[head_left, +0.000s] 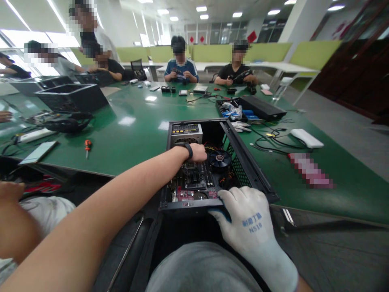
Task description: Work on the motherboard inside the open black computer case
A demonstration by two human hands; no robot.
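Observation:
An open black computer case [255, 174] lies at the table's front edge. Inside it are a silver power supply [187, 134], a round black fan [220, 159] and a motherboard [194, 178]. My left hand [199, 153], bare with a black band at the wrist, reaches into the case between power supply and fan. Its fingers are curled closed near some coloured wires; what they hold is hidden. My right hand [244, 211], in a white glove, grips the near rim of the case, thumb below and fingers over the top.
An orange screwdriver [88, 147] and a headset [68, 123] lie left on the green table [136, 134]. Rightward are cables, a white power bank [306, 138], and a black tray [261, 107] with gloves. Other people sit across and left; one person's arm [15, 219] is close by.

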